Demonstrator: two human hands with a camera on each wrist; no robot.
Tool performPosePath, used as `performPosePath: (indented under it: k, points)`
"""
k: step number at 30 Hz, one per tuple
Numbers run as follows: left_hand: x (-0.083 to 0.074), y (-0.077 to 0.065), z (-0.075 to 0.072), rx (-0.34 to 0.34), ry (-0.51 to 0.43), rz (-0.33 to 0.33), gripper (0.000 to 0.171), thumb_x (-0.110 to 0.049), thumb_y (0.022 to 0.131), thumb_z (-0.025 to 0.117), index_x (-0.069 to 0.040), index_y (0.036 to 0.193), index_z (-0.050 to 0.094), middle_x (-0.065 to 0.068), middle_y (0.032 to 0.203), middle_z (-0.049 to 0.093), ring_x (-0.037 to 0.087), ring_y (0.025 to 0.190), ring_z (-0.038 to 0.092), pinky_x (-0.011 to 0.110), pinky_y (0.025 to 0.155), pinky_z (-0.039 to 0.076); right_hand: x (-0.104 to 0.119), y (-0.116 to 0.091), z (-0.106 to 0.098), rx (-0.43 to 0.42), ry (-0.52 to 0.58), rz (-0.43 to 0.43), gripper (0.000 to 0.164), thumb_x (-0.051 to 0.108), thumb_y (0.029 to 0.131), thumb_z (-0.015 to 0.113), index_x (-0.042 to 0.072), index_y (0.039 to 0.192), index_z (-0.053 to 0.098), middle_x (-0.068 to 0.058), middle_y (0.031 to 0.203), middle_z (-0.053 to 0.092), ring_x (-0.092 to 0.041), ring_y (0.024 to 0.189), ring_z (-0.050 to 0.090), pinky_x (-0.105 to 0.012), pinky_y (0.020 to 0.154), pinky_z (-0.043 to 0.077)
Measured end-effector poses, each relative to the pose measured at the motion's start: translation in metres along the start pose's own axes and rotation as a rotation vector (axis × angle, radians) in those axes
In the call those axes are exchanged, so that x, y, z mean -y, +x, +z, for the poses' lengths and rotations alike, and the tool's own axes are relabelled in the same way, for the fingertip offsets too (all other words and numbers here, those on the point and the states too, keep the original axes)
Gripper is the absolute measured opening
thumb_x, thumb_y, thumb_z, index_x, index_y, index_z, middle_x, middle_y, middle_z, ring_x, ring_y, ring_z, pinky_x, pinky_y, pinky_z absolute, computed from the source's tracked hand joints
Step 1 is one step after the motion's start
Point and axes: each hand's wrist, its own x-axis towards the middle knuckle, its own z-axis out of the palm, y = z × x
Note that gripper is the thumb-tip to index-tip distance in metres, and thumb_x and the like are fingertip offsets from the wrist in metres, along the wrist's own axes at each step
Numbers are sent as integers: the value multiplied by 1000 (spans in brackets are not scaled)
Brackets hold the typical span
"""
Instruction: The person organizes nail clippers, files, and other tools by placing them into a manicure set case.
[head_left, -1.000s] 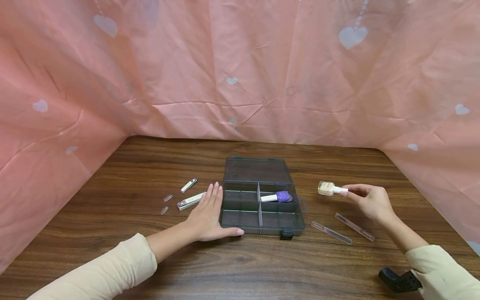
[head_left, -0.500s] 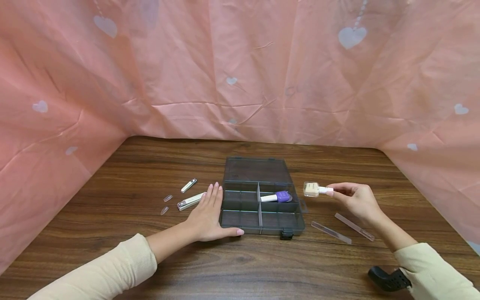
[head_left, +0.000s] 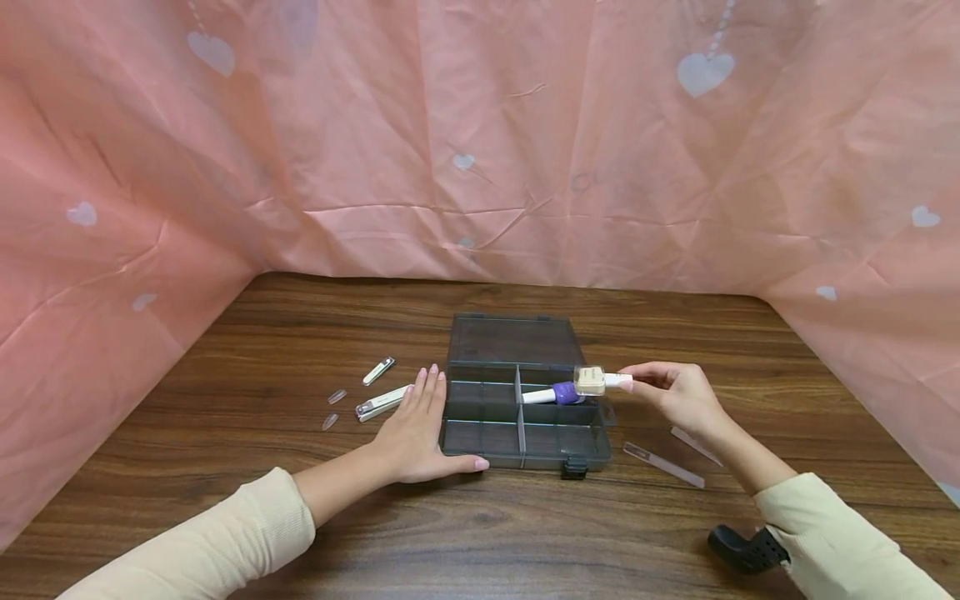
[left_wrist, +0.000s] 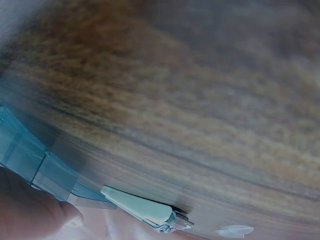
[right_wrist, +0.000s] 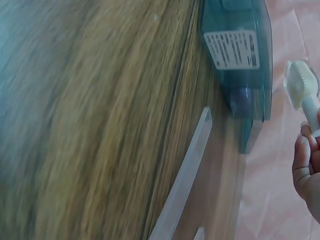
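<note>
My right hand (head_left: 678, 398) pinches the white cap of a cream nail polish bottle (head_left: 589, 381). The bottle is tipped on its side over the right edge of a dark see-through divided box (head_left: 480, 435), whose lid lies open toward the back. In the box's back right compartment rests a purple nail polish bottle (head_left: 564, 393), partly overlapped by the cream one in the head view. My left hand (head_left: 412, 437) rests with straight fingers along the box's left side, its thumb at the front left corner. A large nail clipper (head_left: 381, 402) lies just left of those fingers, partly covered by them.
Farther left are a small nail clipper (head_left: 378, 371) and two clear false nails (head_left: 337, 396). Right of the box lie two clear nail files (head_left: 663, 465), one partly hidden by my right arm. A black strap piece (head_left: 746, 550) hangs at the right sleeve. Pink curtains enclose the table.
My right hand has carried the cream nail polish bottle leftward, from the table's right side to over the box's right edge. The left hand and the box have stayed put.
</note>
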Motion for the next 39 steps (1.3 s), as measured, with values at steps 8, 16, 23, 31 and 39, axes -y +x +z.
performPosePath:
  k: [8,16,23,31,39]
  points:
    - [0,0,1,-9,1,-1,122,-77,69,54,3,147,6,21,155,0,31,145,0,43,118,10,8,8,15,65,-54,-57,23,13,85,67,-5,98,69,-7,79,68,0,61,46,-20,52,41]
    - [1,0,1,-16,0,-1,122,-78,69,54,3,147,7,21,155,1,31,145,0,43,118,10,15,12,28,109,-39,-25,22,11,85,66,-6,98,69,-14,84,69,-1,61,45,-19,52,39]
    - [1,-1,1,-11,-5,1,122,-78,69,54,3,147,6,20,155,-1,31,145,-1,43,118,10,23,18,35,126,-105,14,21,14,85,66,-5,94,70,-12,80,69,-4,64,48,-20,54,41]
    - [1,0,0,-10,-6,2,122,-78,69,54,3,147,6,20,155,-1,31,145,-2,43,118,10,28,26,40,175,-169,4,19,11,84,65,-7,89,70,-9,73,68,-9,63,45,-20,51,35]
    - [1,0,1,-8,-3,3,122,-78,69,54,3,147,6,21,155,-2,31,145,-2,43,118,10,26,31,47,204,-261,-78,13,7,80,68,-4,86,72,-10,75,70,-9,66,50,-22,56,41]
